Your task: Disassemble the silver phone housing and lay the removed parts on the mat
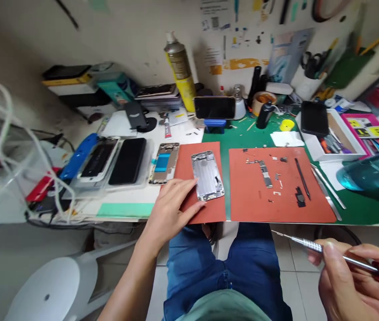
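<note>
A silver phone housing (208, 176), its inside facing up, lies on the left orange-red mat (189, 156). My left hand (176, 200) rests at its lower left side, fingers stretched out; the index fingertip meets the left edge and the thumb tip is by the bottom corner. In front of the table edge, at the right, my right hand (346, 276) is closed round a slim precision screwdriver (313, 245) with a red end cap. Its thin tip points left, apart from the housing. A logic board (265, 174) and several small phone parts lie on the right orange-red mat (243, 200).
Left of the housing are a gold phone frame (164, 162) and a black phone (127, 160). A phone on a blue stand (214, 125) and a yellow spray can (181, 71) stand behind. Tweezers (328, 187) and a teal bottle (370, 171) are at the right.
</note>
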`<state>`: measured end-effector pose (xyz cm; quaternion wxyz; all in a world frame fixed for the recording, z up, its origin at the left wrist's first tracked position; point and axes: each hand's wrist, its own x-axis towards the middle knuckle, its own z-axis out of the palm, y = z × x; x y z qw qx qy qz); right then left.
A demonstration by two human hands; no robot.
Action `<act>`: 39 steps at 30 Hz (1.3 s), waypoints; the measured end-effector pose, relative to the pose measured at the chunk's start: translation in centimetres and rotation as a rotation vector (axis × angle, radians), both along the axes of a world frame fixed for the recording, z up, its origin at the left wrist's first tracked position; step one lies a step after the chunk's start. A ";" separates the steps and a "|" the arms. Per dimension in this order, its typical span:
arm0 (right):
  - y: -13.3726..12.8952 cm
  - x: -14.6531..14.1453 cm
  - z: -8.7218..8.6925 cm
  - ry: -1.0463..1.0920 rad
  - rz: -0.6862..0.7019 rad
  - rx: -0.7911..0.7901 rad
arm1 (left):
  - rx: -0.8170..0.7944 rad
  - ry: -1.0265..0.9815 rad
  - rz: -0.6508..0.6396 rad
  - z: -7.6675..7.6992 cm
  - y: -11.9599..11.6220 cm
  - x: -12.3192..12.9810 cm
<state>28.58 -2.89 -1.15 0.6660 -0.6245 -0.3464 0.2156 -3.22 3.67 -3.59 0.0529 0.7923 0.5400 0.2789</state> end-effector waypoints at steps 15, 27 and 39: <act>9.5 -10.8 1.5 -0.881 0.729 0.172 | -0.178 -0.152 -0.046 -0.9 -0.3 -0.9; 9.6 -11.6 1.3 -0.969 0.738 0.154 | -0.144 -0.097 -0.051 -0.5 -0.4 -0.6; 9.7 -11.7 1.3 -1.058 0.730 0.184 | -0.188 -0.089 -0.055 -0.5 -0.4 -0.5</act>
